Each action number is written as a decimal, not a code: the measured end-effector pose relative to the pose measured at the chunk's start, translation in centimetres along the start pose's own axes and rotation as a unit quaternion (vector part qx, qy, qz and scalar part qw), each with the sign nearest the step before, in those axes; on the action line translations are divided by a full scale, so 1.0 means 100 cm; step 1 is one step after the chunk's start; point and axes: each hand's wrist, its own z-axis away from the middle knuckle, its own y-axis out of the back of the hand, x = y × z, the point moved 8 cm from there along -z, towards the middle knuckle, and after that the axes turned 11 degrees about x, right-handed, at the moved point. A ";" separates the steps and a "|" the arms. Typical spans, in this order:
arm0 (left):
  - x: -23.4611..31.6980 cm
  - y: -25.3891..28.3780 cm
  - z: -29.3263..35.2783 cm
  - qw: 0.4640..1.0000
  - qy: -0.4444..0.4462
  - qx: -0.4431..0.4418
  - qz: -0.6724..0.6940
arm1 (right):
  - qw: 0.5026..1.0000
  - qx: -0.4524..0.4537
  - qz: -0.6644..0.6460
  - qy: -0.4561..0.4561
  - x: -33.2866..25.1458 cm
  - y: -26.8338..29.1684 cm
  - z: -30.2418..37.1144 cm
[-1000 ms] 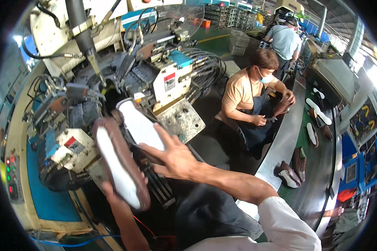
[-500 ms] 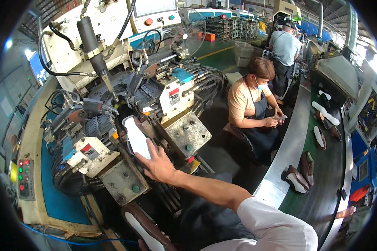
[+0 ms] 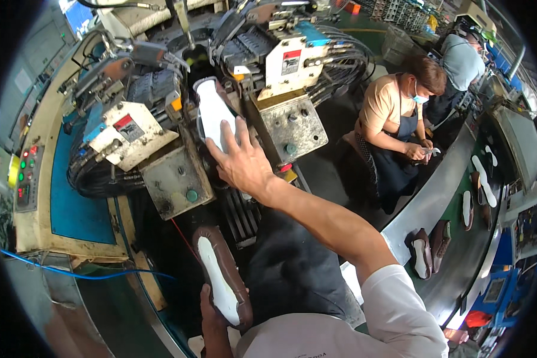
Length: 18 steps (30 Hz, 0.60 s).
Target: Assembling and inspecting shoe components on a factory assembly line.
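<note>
A brown shoe upper with a white insole (image 3: 216, 113) sits sole-up between the two clamp units of a shoe-lasting machine (image 3: 131, 128). My right hand (image 3: 243, 158) stretches over it, fingers spread, with the fingertips on the white insole near its close end. Lower down, my left hand (image 3: 212, 313) grips a second brown shoe upper (image 3: 238, 285), its white insole facing up. Most of the left fingers are hidden beneath that upper.
On the right, a conveyor (image 3: 400, 238) carries several brown shoe uppers (image 3: 440, 244) and white insoles (image 3: 483, 179). A masked co-worker (image 3: 394, 113) sits beside it, handling a small piece. Another person (image 3: 462, 62) stands behind. A button panel (image 3: 27, 179) and blue hose (image 3: 83, 274) lie left.
The view has tilted down, so the machine appears higher. The left hand's shoe upper has come further into view. My right hand stays on the upper in the machine.
</note>
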 end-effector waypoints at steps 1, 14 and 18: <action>-0.002 -0.001 -0.003 1.000 0.001 0.022 -0.005 | 1.000 0.013 -0.001 0.001 0.002 -0.001 -0.002; 0.005 -0.026 -0.100 0.990 0.021 0.043 -0.130 | 0.999 -0.028 -0.010 -0.026 0.060 -0.045 -0.140; 0.010 -0.048 -0.115 0.992 0.007 -0.007 -0.125 | 0.999 0.013 -0.025 -0.019 0.059 -0.039 -0.141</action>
